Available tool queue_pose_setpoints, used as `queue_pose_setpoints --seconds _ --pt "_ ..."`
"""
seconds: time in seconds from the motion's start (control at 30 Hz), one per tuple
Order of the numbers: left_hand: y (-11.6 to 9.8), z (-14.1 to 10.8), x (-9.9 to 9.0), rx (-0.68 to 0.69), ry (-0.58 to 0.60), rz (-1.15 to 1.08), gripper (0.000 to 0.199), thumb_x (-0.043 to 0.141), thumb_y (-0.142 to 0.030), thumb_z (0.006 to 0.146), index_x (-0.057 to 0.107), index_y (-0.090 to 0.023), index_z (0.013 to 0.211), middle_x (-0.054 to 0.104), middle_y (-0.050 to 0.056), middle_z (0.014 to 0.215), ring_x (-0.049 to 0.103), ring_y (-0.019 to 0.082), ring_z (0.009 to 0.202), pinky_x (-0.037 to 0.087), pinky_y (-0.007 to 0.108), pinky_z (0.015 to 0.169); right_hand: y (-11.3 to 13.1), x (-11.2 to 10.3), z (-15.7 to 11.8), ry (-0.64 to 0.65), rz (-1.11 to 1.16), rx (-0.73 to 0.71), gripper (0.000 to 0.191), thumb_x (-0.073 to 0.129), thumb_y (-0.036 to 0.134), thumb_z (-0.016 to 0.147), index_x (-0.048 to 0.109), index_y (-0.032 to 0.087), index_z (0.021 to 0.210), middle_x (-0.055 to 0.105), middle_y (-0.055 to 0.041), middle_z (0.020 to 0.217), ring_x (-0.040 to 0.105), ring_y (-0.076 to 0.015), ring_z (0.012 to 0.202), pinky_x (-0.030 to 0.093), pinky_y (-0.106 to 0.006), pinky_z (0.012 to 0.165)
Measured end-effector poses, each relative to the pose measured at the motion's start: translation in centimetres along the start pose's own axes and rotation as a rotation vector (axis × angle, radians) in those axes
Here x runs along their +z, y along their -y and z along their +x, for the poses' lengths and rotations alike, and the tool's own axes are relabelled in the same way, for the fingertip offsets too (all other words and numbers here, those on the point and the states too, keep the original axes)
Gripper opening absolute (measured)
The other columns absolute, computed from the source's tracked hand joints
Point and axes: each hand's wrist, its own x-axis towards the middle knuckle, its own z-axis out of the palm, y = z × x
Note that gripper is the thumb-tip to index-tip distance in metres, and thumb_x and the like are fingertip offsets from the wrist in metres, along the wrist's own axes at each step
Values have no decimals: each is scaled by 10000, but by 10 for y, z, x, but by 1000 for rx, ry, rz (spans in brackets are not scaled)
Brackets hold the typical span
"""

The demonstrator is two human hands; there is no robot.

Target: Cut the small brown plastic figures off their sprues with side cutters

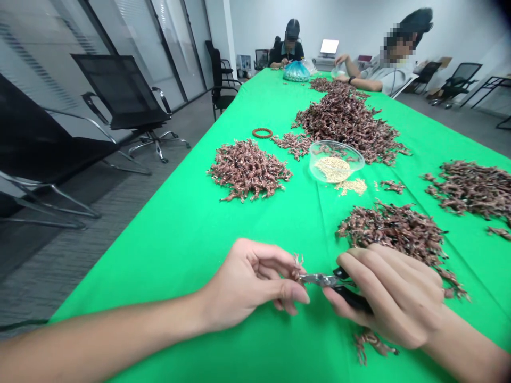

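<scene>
My left hand (pixel 251 284) pinches a small brown twisted cluster (pixel 297 263) between thumb and fingers. My right hand (pixel 389 292) grips black-handled pliers (pixel 339 282), whose steel jaws (pixel 319 280) reach toward that cluster at the left fingertips. A heap of the same brown pieces (pixel 391 231) lies just beyond my right hand, and a few loose ones (pixel 373 344) sit below it. Further up are more heaps (pixel 247 170). A clear glass bowl (pixel 335 161) holds pale beads, and some of them are spilled (pixel 351 186) beside it.
Everything lies on a green cloth (pixel 179 250), with a brown bead bracelet (pixel 262 133) on it. A large heap (pixel 343 125) fills the middle. Two co-workers (pixel 393 64) sit at the far end near a blue bag (pixel 296 72). Black mesh chairs (pixel 123 93) stand along the left side.
</scene>
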Motion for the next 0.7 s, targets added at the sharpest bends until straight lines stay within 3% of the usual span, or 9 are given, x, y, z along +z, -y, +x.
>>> queue_pose_setpoints --seconds 0.33,0.7 --pt "1 0 0 11 10 -8 261 861 -195 657 730 -108 865 762 60 698 722 169 539 532 194 482 0 -3 -2 -10 -3 -28 340 746 401 769 673 84 866 688 -130 690 635 -231 621 532 -358 550" --pt "0 -1 0 13 12 -24 255 863 -175 652 728 -113 860 760 44 694 720 155 538 527 178 484 -2 -7 4 -22 -52 -34 241 734 410 791 683 190 874 692 -69 693 632 -200 626 514 -319 558"
